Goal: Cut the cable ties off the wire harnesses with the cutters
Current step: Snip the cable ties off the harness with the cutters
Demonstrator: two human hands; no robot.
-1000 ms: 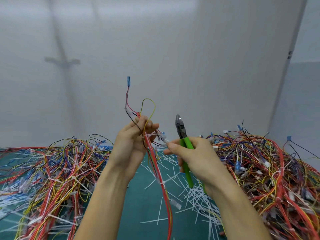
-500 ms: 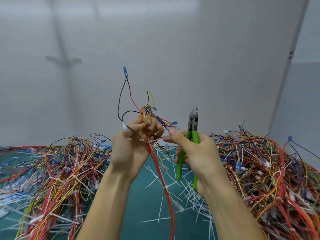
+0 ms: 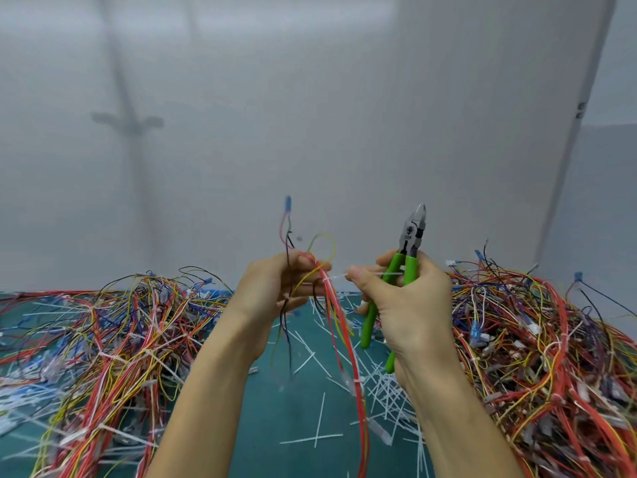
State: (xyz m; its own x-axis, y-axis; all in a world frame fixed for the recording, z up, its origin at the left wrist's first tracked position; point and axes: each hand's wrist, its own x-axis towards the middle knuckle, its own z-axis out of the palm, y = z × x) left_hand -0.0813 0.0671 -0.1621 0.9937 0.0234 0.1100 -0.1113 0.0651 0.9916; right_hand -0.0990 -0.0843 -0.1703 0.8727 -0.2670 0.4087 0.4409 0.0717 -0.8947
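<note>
Biggest stuff first: your green mat (image 3: 265,422) has a left heap (image 3: 113,339) and a right heap (image 3: 537,339) of wire bundles on it. A mess of snipped ties (image 3: 382,388) lies in the strip between them, so I'd guess you're well into the job, with loads left.

The harness (image 3: 347,339) you're working on is up in the air over that strip. Your left hand (image 3: 275,291) has its fingers curled round it near the top. The red and yellow strands hang down toward the mat and a blue connector (image 3: 288,204) sticks up above your fist.

Your right hand (image 3: 410,305) is doing double duty. The palm and lower fingers are wrapped round the green handles of the cutters (image 3: 412,236), nose pointing straight up and away from the wires. The jaws look close together, but I can't tell if they're fully closed. Meanwhile your thumb and forefinger pinch the tail of a white cable tie (image 3: 337,276) running across to the bundle just beside your left fingers.

So my read is you're on the pull-it-off step. If it's cut through, just tug it sideways and drop it. If it hangs up, swing the nose down and nip only the white band, not the wires. There's a second tie (image 3: 356,381) lower down the red strands, probably your next one.
</note>
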